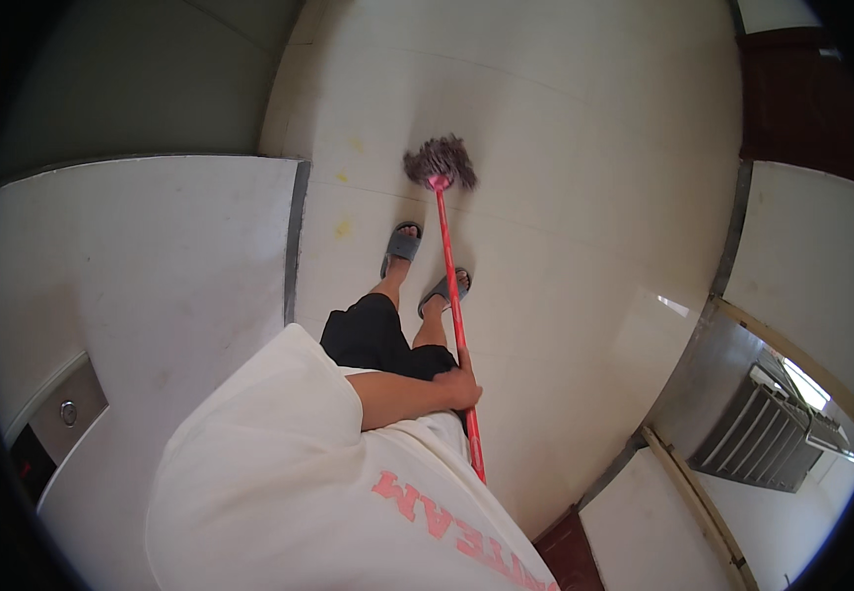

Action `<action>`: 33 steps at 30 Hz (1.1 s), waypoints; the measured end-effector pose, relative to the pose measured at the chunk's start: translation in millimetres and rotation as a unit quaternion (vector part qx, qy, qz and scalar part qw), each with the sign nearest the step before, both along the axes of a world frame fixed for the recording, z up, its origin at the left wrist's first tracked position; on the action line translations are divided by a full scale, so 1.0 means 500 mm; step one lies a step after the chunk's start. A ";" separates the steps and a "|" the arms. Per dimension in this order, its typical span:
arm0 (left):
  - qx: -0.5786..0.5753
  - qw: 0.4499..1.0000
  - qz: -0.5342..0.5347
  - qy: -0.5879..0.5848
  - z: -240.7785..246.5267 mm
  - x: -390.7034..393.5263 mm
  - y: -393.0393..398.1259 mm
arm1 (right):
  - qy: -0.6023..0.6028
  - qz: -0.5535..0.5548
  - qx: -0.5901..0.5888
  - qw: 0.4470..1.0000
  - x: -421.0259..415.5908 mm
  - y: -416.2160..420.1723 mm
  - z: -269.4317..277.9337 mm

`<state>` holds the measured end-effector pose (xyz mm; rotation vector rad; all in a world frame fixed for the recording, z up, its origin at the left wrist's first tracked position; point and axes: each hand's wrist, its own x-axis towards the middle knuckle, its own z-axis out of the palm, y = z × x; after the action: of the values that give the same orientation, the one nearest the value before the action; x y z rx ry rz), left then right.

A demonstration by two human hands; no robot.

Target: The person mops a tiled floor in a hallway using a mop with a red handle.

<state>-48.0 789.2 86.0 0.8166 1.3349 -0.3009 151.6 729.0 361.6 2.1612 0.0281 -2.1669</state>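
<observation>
My left hand [460, 387] is wrapped around the red handle [451, 277] of a mop, in front of my dark shorts [367, 332]. The handle slants up the picture to a pink socket and a brownish-grey strand mop head [439, 159], which rests on the pale tiled floor [545, 244] ahead of my feet. The handle's near end passes out of sight behind my white shirt [271, 480]. My right hand is out of view. Both feet wear grey slide sandals [404, 242], and the handle crosses over the right one.
Yellow marks [342, 229] spot the floor left of the mop. A white wall [161, 236] with a metal button panel [68, 414] stands at left, beside a dark grey surface [146, 81]. A dark red door [804, 103] and a framed opening with a slatted metal structure [759, 428] are at right.
</observation>
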 end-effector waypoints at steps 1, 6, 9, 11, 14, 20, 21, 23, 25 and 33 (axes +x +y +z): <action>0.001 1.000 -0.010 -0.013 0.005 -0.004 0.009 | -0.008 -0.002 -0.007 1.000 0.008 -0.009 0.020; 0.050 0.998 0.008 -0.046 -0.075 -0.074 0.089 | 0.044 -0.047 -0.033 0.997 -0.011 0.040 -0.016; 0.073 0.991 0.069 0.084 -0.071 -0.209 0.215 | 0.142 -0.086 -0.043 0.985 -0.095 0.124 -0.126; 0.061 0.988 0.048 0.135 -0.091 -0.321 0.308 | 0.187 -0.068 -0.041 0.979 -0.191 0.197 -0.196; 0.091 0.961 0.042 0.259 -0.117 -0.482 0.412 | 0.242 -0.080 -0.041 0.966 -0.343 0.305 -0.265; 0.213 0.931 -0.026 0.297 -0.143 -0.487 0.375 | 0.234 -0.065 -0.005 0.970 -0.346 0.321 -0.214; 0.224 0.938 -0.016 0.264 -0.160 -0.440 0.334 | 0.214 -0.055 0.003 0.975 -0.304 0.286 -0.198; 0.211 0.957 -0.062 0.189 -0.107 -0.340 0.274 | 0.181 -0.069 -0.018 0.981 -0.186 0.229 -0.150; 0.251 0.956 -0.054 0.143 -0.129 -0.218 0.159 | 0.111 -0.022 0.006 0.994 -0.112 0.197 -0.058; 0.256 0.950 -0.175 -0.024 0.024 -0.156 0.121 | 0.045 0.015 -0.043 0.998 0.005 0.161 0.087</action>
<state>-126.1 849.6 97.8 1.4968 1.2324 -0.2077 153.9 809.7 405.3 2.0048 -0.0277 -2.2038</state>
